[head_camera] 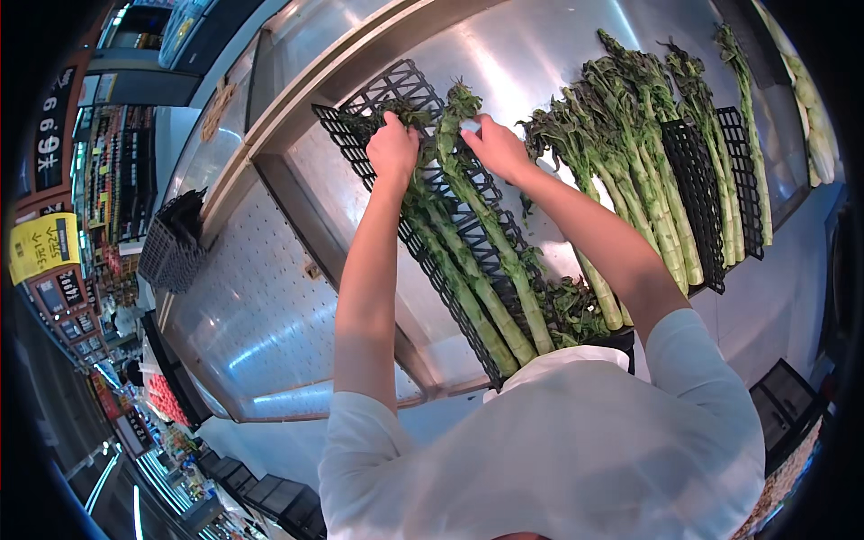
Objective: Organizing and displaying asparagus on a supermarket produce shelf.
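Long green stalks, likely celtuce stems (pixel 503 250), lie side by side on a black plastic lattice rack (pixel 398 84). My left hand (pixel 393 150) is at the leafy top of the left stalks, its fingers bent among dark leaves; its grip is partly hidden. Beside the top of the rightmost stalk on this rack is my right hand (pixel 496 148), with a small pale piece (pixel 470 125) at its fingertips. To the right, more stalks (pixel 648 182) with wilted dark leaves lie in a bunch on the metal display.
Loose leaves fill a dark container (pixel 574 314) close to my body. Black lattice dividers (pixel 695 202) stand among the right-hand stalks. A perforated metal panel (pixel 270 297) lies left, below stacked black baskets (pixel 174 243). Store shelves and price signs are far left.
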A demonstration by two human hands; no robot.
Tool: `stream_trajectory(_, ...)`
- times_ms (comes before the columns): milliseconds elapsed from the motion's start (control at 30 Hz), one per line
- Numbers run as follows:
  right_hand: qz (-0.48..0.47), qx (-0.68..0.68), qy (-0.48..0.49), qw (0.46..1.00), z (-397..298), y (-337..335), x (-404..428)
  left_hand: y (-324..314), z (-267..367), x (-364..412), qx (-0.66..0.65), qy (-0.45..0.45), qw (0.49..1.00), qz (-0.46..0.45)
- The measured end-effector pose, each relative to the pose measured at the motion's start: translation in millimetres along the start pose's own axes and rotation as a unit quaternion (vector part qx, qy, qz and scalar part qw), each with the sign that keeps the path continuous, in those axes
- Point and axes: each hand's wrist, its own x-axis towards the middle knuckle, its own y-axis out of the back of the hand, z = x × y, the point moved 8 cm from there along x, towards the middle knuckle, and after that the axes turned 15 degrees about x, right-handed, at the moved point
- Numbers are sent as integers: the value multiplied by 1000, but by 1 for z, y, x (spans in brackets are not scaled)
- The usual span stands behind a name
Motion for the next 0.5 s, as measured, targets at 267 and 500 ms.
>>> stream_trajectory(267,-59,40,33,997,-30,-46,74,-4,-32,-3,-43,148,988,-3)
stream_trajectory(500,-68,100,42,992,-25,-89,100,-8,-38,-8,-71,216,974,-12)
